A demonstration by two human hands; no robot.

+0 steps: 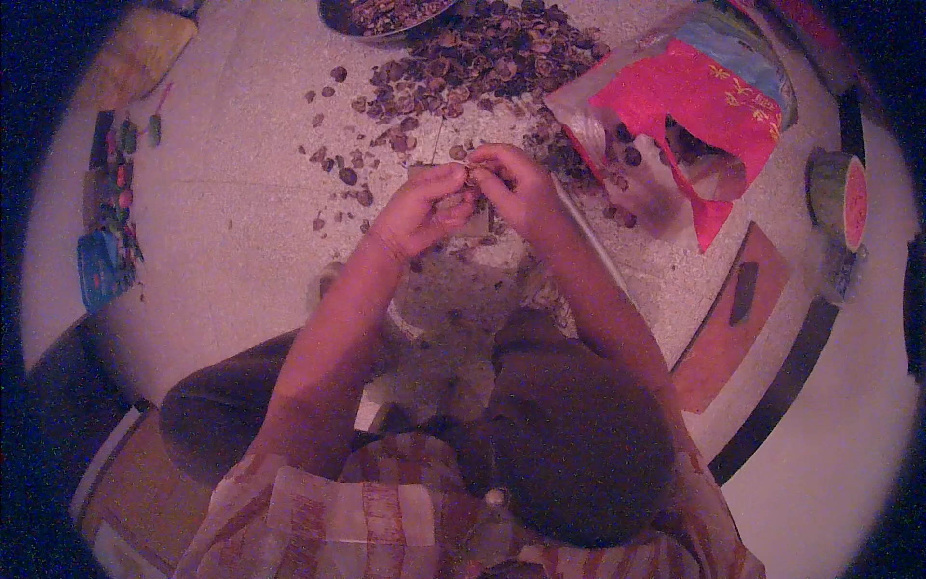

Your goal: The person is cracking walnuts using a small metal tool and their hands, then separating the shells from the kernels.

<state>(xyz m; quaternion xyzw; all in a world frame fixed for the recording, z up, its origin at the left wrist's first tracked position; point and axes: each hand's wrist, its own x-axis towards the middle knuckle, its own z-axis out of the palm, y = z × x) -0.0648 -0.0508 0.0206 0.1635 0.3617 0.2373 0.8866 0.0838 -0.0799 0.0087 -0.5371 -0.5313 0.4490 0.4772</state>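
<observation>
My left hand (430, 210) and my right hand (517, 184) meet at the fingertips over the floor in front of my lap. Between them they pinch a small brownish piece (469, 176), perhaps a bit of nut, mostly hidden by the fingers. Just beyond the fingertips a round nut (457, 152) lies on the floor. Below the hands is a small block-like object (474, 223), partly covered by them. A large heap of dark broken nut shells (485, 58) spreads past my hands, with loose shell pieces (347, 176) scattered to its left.
A metal bowl (394, 32) of small broken pieces stands at the far edge. To the right lie a torn pink plastic bag (644, 94) with nuts, a cut watermelon (839, 199) and a reddish board (723, 340). Small colourful items (123, 181) and a blue container (101, 268) line the left.
</observation>
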